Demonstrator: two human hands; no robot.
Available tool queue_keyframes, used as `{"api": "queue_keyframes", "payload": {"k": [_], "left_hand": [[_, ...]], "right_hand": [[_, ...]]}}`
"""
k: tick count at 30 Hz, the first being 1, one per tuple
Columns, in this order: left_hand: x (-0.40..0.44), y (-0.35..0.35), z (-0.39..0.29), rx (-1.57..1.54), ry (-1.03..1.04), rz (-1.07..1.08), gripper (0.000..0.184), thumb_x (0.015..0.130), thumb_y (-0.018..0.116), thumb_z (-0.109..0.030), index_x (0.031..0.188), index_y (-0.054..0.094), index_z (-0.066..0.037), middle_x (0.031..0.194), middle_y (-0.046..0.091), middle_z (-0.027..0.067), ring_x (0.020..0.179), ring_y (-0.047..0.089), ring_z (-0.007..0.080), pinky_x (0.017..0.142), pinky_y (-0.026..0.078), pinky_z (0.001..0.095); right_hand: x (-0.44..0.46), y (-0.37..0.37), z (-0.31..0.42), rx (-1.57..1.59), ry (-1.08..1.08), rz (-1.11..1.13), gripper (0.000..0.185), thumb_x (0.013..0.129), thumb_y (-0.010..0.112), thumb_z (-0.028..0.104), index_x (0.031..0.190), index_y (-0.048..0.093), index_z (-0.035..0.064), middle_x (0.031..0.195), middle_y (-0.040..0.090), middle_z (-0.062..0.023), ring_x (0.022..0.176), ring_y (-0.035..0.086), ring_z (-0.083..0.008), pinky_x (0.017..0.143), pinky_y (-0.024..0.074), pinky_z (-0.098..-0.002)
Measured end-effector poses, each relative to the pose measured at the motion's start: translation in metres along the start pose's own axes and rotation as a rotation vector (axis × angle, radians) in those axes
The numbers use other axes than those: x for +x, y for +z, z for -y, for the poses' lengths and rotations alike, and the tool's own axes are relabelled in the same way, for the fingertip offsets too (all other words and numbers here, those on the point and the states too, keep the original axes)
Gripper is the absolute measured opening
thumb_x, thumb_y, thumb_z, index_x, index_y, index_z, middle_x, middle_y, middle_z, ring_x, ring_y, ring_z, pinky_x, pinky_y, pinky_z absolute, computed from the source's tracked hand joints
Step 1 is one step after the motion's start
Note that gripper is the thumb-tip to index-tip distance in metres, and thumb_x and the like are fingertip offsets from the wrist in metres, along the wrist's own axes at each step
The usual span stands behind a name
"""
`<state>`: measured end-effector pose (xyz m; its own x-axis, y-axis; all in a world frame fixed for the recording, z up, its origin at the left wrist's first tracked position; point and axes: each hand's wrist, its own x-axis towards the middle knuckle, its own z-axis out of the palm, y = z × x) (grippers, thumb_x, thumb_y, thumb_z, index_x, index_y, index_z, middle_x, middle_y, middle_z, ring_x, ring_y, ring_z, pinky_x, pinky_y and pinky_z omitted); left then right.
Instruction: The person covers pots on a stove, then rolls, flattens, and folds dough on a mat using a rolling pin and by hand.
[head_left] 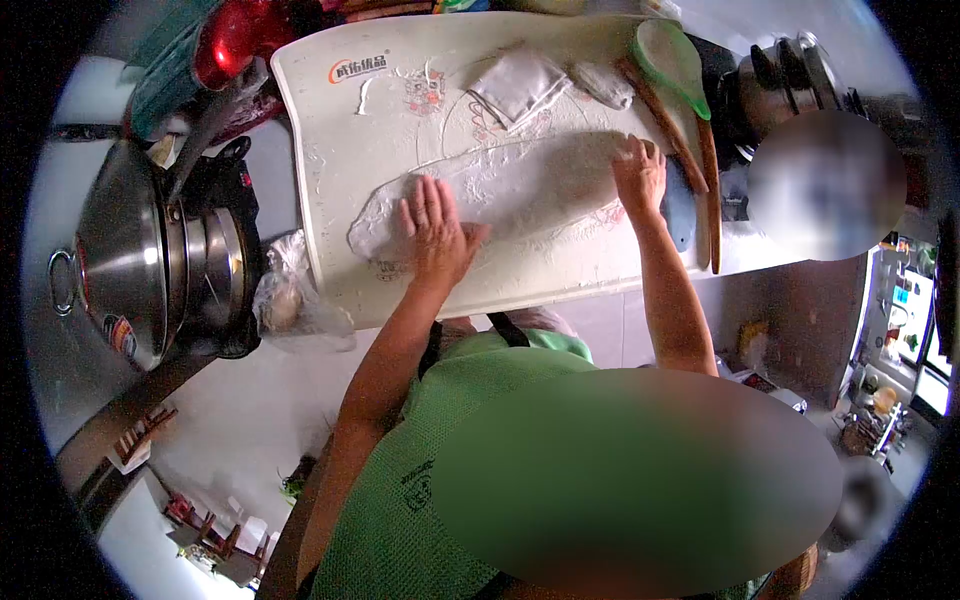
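A long, flat sheet of pale dough [530, 185] lies across the floured white board [330, 200], stretching from left to right. My left hand [437, 232] rests palm down on the dough's left part, fingers extended and slightly apart. At the far right end is my right hand [641, 178], its fingers bent and closed on the dough's edge. Loose flour and printed red marks show around the dough. Above it on the board lie a folded whitish cloth [517, 88] and a small pale lump [602, 85] whose kind I cannot make out.
A wooden stick [662, 125] and a green-rimmed utensil [670, 62] lie along the board's right side. Left of the board stand a large metal pan [125, 255] and a clear plastic bag [290, 295]. Metal pots [790, 85] are at the back right.
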<state>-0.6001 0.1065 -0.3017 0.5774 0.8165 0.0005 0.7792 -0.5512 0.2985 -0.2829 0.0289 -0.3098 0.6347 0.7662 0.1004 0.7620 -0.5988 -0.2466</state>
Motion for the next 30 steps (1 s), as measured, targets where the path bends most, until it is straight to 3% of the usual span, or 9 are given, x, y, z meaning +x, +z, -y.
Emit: {"api": "queue_keyframes", "payload": {"k": [5,9,12,15,19,24,26,27,30], "left_hand": [[0.031,0.025,-0.048,-0.029,0.232,0.009,0.091,0.081,0.051,-0.055,0.136,0.022,0.011,0.145,0.018,0.0248,0.137,0.013,0.0344,0.11,0.005,0.0512],[0.039,0.034,-0.085,-0.007,0.35,0.051,0.089,0.079,0.053,-0.054,0.136,0.026,0.007,0.144,0.022,0.0232,0.136,0.015,0.0346,0.109,0.008,0.0525],[0.04,0.038,-0.07,-0.177,0.347,-0.064,0.085,0.078,0.055,-0.054,0.137,0.029,0.002,0.144,0.024,0.0212,0.136,0.018,0.0332,0.11,0.009,0.0519],[0.034,0.026,-0.023,-0.047,0.141,-0.086,0.085,0.078,0.056,-0.052,0.138,0.027,0.002,0.144,0.024,0.0215,0.136,0.019,0.0338,0.109,0.009,0.0529],[0.005,-0.01,0.039,0.069,0.003,-0.072,0.082,0.081,0.055,-0.046,0.14,0.024,0.001,0.145,0.022,0.0228,0.135,0.019,0.0345,0.109,0.008,0.0536],[-0.002,-0.007,0.057,0.182,-0.177,-0.131,0.078,0.083,0.054,-0.041,0.139,0.023,0.003,0.145,0.022,0.0226,0.135,0.02,0.0341,0.109,0.008,0.0533],[0.002,-0.001,0.041,0.182,-0.115,-0.122,0.071,0.085,0.052,-0.034,0.138,0.025,0.004,0.145,0.022,0.0219,0.135,0.021,0.0335,0.109,0.01,0.0534],[0.006,0.0,0.03,0.17,-0.092,-0.121,0.071,0.085,0.052,-0.034,0.138,0.025,0.004,0.145,0.022,0.0219,0.135,0.021,0.0335,0.109,0.01,0.0534],[0.011,0.004,0.008,0.106,0.038,-0.08,0.07,0.086,0.05,-0.033,0.137,0.025,0.006,0.144,0.023,0.0225,0.135,0.021,0.0341,0.109,0.01,0.0534]], "right_hand": [[0.016,-0.002,-0.017,0.137,0.129,0.253,0.038,0.072,0.067,0.035,0.098,0.062,0.0079,0.087,0.063,-0.0113,0.084,0.059,-0.031,0.077,0.0466,-0.0393],[0.025,0.014,-0.05,0.037,-0.126,0.082,0.027,0.077,0.064,0.034,0.086,0.061,0.0095,0.083,0.065,-0.0146,0.078,0.062,-0.0322,0.07,0.0478,-0.0417],[0.023,-0.016,-0.041,0.198,-0.003,0.044,0.018,0.08,0.059,0.026,0.086,0.058,0.0084,0.074,0.063,-0.0146,0.072,0.061,-0.0347,0.065,0.0469,-0.0433],[0.018,-0.022,-0.033,0.1,-0.009,0.089,0.023,0.083,0.056,0.028,0.099,0.058,0.0109,0.104,0.061,-0.0135,0.092,0.059,-0.0326,0.075,0.0473,-0.0421],[-0.004,0.012,0.003,-0.016,-0.395,-0.162,0.062,0.084,0.056,0.036,0.133,0.038,0.0031,0.14,0.034,-0.0192,0.129,0.031,-0.0358,0.106,0.0247,-0.0465],[-0.049,0.05,0.117,0.144,-0.429,0.164,0.073,0.087,0.044,0.047,0.141,0.023,0.0035,0.148,0.018,-0.0177,0.138,0.014,-0.0314,0.112,0.0064,-0.046],[-0.073,0.054,0.159,0.099,-0.621,0.3,0.068,0.086,0.045,0.042,0.139,0.028,0.0031,0.146,0.023,-0.0178,0.136,0.018,-0.0308,0.112,0.0097,-0.0453],[-0.084,0.058,0.171,0.186,-0.779,0.129,0.063,0.085,0.048,0.036,0.136,0.033,0.0028,0.143,0.029,-0.0178,0.134,0.024,-0.0309,0.112,0.0122,-0.0454],[-0.077,0.043,0.139,0.324,-0.744,0.086,0.072,0.076,0.059,0.04,0.135,0.035,0.0053,0.137,0.036,-0.0178,0.126,0.034,-0.0351,0.108,0.0204,-0.0474]]}}
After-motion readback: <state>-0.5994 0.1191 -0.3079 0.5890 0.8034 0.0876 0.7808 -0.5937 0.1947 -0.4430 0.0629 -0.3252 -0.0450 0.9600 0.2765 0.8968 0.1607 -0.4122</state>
